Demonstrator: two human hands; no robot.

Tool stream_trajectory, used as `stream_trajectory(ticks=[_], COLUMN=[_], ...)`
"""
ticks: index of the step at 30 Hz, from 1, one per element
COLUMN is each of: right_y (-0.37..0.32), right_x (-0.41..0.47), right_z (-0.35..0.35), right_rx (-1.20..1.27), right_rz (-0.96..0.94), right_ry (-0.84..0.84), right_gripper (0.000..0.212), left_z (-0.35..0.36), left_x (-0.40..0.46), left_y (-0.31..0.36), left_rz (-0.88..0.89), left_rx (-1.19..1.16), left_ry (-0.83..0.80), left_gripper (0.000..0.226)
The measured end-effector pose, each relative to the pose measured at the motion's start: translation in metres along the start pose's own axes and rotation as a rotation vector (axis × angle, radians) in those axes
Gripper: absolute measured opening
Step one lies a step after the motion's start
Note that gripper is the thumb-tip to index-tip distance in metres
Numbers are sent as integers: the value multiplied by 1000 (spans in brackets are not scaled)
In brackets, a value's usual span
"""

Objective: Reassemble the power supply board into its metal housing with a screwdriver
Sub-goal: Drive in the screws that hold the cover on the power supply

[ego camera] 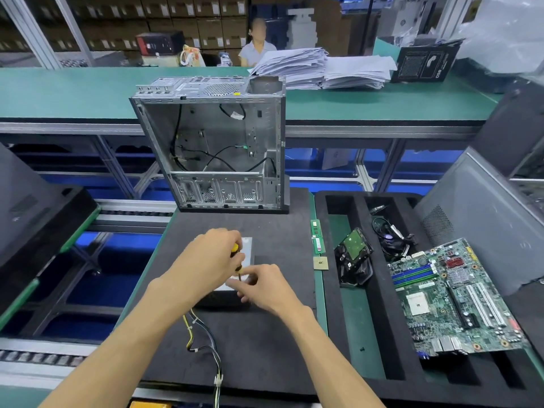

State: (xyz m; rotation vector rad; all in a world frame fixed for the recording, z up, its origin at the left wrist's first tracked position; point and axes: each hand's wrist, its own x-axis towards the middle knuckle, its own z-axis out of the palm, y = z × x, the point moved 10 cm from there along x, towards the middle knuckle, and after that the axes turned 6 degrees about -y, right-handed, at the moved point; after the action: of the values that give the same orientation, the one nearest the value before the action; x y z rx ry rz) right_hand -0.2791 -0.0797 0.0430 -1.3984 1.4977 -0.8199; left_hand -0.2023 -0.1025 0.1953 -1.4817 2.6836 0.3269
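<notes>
The grey metal power supply housing [248,251] lies on the black foam mat, mostly hidden under my hands. My left hand [209,260] grips the yellow-and-black screwdriver [237,260], which points down at the housing's top. My right hand [266,285] pinches near the screwdriver's shaft at the tip; I cannot see what is between the fingers. The supply's yellow and black cable bundle [206,343] trails from the housing toward me.
An open computer case [212,142] stands behind the mat. On the right, a black foam tray [382,319] holds a hard drive [353,257], cables [391,237] and a motherboard [450,298]. Memory sticks [316,237] and a CPU [321,263] lie beside it. A person sits far behind.
</notes>
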Motion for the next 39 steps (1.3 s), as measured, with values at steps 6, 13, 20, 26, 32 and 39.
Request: stream_trajectory(ticks=[6,13,20,26,32,39], right_y=[-10,-27,-19,-12,-12,-13], right_x=[-1,-3,-1,0,1,-5], right_z=[-15,-28,-20,-14,-12,-7], right_rx=[241,177,48,15,14,-27], right_rz=[-75,-144,-103,-57,-62,-86], right_ry=[13,26,8,52,97,82], right_gripper=[27,8,20,31,34,32], left_z=[6,-4,0,1,10,5], left_x=[0,1,1,-1,3,0], left_y=[17,5,17,-5,0,-12], left_rz=[172,40,136,-59,9,-62], left_rx=[4,-41,-42,10,13,59], left_ry=[-128,38,-96,34,-39,48], left_gripper=[36,28,30,32,12,25])
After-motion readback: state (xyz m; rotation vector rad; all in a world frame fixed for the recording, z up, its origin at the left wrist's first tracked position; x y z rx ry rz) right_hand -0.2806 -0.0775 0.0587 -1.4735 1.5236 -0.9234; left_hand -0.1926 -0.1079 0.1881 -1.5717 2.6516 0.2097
